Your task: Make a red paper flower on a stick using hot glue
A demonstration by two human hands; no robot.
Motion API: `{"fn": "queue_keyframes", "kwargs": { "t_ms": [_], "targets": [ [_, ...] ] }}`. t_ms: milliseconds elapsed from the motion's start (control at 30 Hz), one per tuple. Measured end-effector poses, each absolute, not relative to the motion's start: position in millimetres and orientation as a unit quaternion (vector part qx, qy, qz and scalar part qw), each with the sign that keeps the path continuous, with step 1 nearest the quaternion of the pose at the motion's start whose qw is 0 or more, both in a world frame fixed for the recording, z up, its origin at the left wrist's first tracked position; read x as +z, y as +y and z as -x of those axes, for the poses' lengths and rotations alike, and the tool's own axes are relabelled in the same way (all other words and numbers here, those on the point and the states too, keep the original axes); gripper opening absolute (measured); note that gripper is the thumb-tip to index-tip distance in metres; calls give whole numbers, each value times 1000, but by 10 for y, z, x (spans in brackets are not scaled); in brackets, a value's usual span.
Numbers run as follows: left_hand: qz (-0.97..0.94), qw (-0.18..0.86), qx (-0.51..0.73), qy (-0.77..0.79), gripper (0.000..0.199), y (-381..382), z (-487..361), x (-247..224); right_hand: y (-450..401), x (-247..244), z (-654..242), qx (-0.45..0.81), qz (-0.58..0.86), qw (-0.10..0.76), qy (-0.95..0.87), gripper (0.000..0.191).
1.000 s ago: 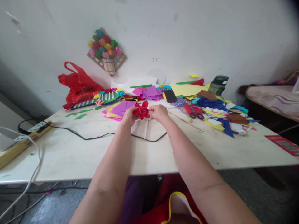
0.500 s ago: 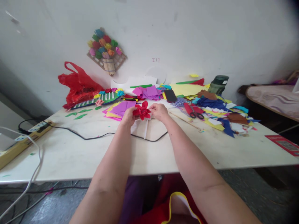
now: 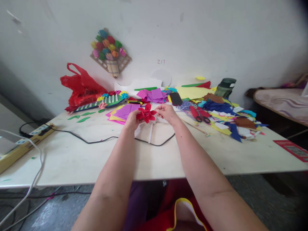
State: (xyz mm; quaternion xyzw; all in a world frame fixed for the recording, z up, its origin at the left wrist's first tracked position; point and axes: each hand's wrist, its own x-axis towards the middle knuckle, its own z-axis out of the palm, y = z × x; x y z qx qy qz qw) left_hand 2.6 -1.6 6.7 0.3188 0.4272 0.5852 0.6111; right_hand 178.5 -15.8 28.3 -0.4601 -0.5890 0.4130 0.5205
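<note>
Near the centre of the frame, a red flower [image 3: 146, 113] with pointed petals sits above the white table [image 3: 154, 163], between the two hands; the left hand [image 3: 133, 119] grasps it at its left edge, fingers closed about that side; the right hand [image 3: 167, 113] is just beside its right edge, thumb and fingertips drawn together, though whether they pinch anything, or touch a petal, I cannot tell. Just below the flower, a thin white stick [image 3: 150, 134] points down toward a black cord [image 3: 90, 141], which winds in from the power strip [image 3: 33, 138] at the left edge.

Left of centre, a stack of purple, yellow and pink sheets [image 3: 126, 111] lies beside the left hand; farther left are green leaf-shaped pieces [image 3: 83, 120], and behind them a green board [image 3: 112, 101] bearing small coloured flowers, with a red plastic bag [image 3: 81, 88] at its back. Right of centre, a dark phone [image 3: 175, 99] lies beyond the right hand; red-and-black scissors [image 3: 199, 118] lie beside a heap of coloured scraps [image 3: 220, 107]; a dark green bottle [image 3: 225, 88] stands behind the heap; in the upper left, a bouquet ornament [image 3: 107, 48] hangs on the wall [image 3: 192, 38].
</note>
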Motion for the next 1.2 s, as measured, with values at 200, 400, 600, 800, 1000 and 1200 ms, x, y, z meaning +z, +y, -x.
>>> {"fn": "queue_keyframes", "kwargs": {
  "t_ms": [200, 400, 600, 800, 1000, 1200],
  "targets": [
    [-301, 614, 589, 431, 13, -11, -32, 87, -131, 260, -1875, 463, 387, 560, -568, 18],
    [-287, 621, 590, 429, 14, -28, -29, 105, -104, 228, -1858, 476, 362, 567, -567, 25],
    [-274, 634, 587, 422, 16, -82, -52, 155, -169, 231, -1825, 549, 287, 518, -589, 28],
    [-271, 632, 599, 410, 15, -65, -37, 136, -189, 260, -1842, 508, 351, 499, -608, 14],
    [-265, 635, 605, 401, 16, -45, -16, 122, -146, 255, -1855, 394, 512, 444, -621, 17],
    [-269, 627, 599, 419, 16, -73, -36, 150, -75, 220, -1953, 177, 614, 379, -669, 16]
  ]
}}
